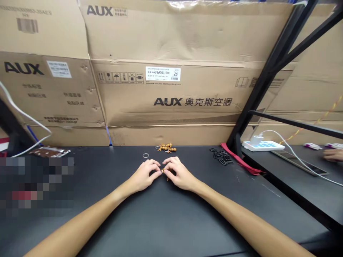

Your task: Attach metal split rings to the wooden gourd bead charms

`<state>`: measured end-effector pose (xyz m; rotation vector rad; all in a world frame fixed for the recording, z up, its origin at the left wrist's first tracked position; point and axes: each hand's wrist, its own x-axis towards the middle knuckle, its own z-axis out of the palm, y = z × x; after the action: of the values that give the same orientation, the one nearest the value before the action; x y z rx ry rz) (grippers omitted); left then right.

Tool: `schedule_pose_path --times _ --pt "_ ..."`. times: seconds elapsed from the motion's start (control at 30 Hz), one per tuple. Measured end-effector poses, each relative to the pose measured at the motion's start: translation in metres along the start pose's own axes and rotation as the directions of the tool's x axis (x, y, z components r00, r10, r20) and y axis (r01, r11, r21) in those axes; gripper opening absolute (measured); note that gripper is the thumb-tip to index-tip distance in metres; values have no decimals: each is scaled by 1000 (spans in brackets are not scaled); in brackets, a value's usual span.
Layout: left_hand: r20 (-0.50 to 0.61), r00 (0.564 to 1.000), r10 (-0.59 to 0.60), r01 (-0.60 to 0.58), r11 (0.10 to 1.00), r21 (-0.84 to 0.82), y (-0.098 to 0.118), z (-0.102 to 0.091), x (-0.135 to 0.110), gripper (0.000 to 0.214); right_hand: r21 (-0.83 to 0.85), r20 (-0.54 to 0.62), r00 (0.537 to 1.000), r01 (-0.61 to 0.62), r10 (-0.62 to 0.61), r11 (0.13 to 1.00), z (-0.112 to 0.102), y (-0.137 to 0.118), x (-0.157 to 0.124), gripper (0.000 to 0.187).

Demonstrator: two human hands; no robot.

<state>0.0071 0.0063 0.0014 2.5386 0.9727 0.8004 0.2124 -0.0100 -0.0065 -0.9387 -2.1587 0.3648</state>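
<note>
My left hand (pixel 147 175) is closed in a pinch, its thumb and fingertips on a small silvery metal piece. Touching it almost tip to tip, my right hand (pixel 179 174) pinches a small orange-brown figure charm (pixel 168 179), mostly hidden behind the fingers. Just beyond the hands lies a pile of similar orange-brown figure charms (pixel 168 147), with a metal ring beside them. A loose silver key ring (pixel 145 155) rests on the black table (pixel 166 221), behind my left hand.
Black clips or rings (pixel 223 157) lie in a heap at right, beside a red strap (pixel 238 160) and a black metal frame (pixel 242 125). Cardboard boxes (pixel 171 46) wall off the back. A power strip (pixel 264 145) and another person's hand (pixel 333 155) are farther right.
</note>
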Motion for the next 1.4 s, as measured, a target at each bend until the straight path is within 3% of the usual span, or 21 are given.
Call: schedule_pose_path --times 1.4 --pt "23 998 50 -50 999 7 3 2 -3 15 14 17 1000 -19 19 1000 0 -4 -1 20"
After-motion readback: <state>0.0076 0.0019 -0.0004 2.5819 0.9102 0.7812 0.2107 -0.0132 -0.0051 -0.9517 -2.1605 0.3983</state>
